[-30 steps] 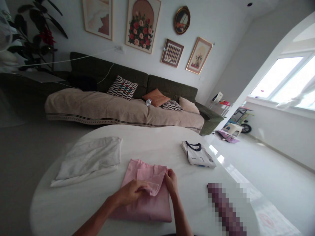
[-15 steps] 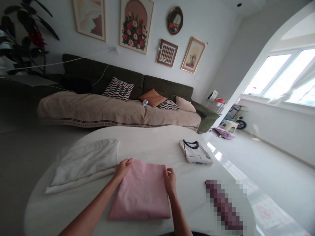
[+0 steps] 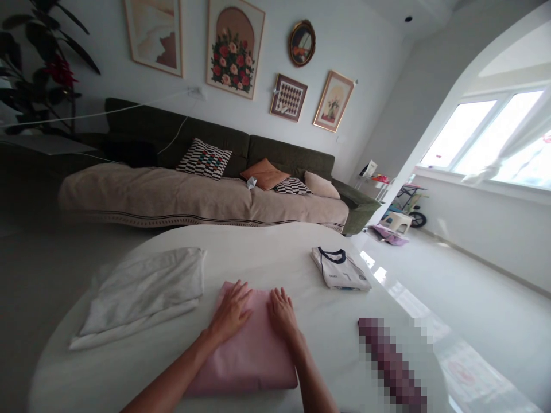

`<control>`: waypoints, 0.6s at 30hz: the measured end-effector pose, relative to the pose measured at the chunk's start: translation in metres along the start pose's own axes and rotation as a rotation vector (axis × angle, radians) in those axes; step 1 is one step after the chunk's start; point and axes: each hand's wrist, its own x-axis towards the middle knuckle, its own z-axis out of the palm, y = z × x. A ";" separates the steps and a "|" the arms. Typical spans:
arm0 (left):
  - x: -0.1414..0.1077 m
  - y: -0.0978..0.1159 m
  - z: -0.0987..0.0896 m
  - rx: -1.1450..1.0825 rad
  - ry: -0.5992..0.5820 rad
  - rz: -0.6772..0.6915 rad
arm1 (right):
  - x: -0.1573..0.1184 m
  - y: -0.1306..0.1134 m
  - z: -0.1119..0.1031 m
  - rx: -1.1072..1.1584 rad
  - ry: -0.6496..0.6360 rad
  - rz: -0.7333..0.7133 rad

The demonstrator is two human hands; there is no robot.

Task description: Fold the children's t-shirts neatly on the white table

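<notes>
A pink folded cloth (image 3: 253, 355) lies flat on the white table in front of me; whether it is a garment I cannot tell. My left hand (image 3: 231, 310) rests open on its far left part, fingers stretched forward. On its far right part lies my right hand (image 3: 282, 312), also open with the palm down. Neither hand grips anything. To the left is a loosely folded white cloth (image 3: 144, 289), apart from my hands. A white shirt with a dark collar (image 3: 342, 269), neatly folded, sits at the far right.
The white table (image 3: 253, 246) has a rounded edge. A blurred-out maroon object (image 3: 390, 364) lies on its right side. Behind the table stands a dark green sofa (image 3: 293, 150) with a beige cover and several cushions. A small white stool (image 3: 398, 222) is on the floor at right.
Both hands have let go of the pink cloth's far corners and moved inward onto its top, fingers now flat. The view has shifted slightly.
</notes>
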 end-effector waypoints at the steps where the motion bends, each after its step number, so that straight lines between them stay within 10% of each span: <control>1: -0.001 0.003 0.002 0.054 -0.082 0.034 | 0.003 0.001 0.001 0.003 -0.028 -0.008; 7: -0.004 0.007 0.005 0.163 -0.203 0.004 | -0.007 0.017 -0.025 0.116 0.085 0.048; 12: -0.003 0.011 0.004 0.183 -0.217 -0.028 | -0.078 0.036 -0.045 0.493 0.188 0.249; 18: -0.004 0.013 0.006 0.196 -0.176 -0.044 | -0.133 0.016 -0.042 0.432 0.148 0.255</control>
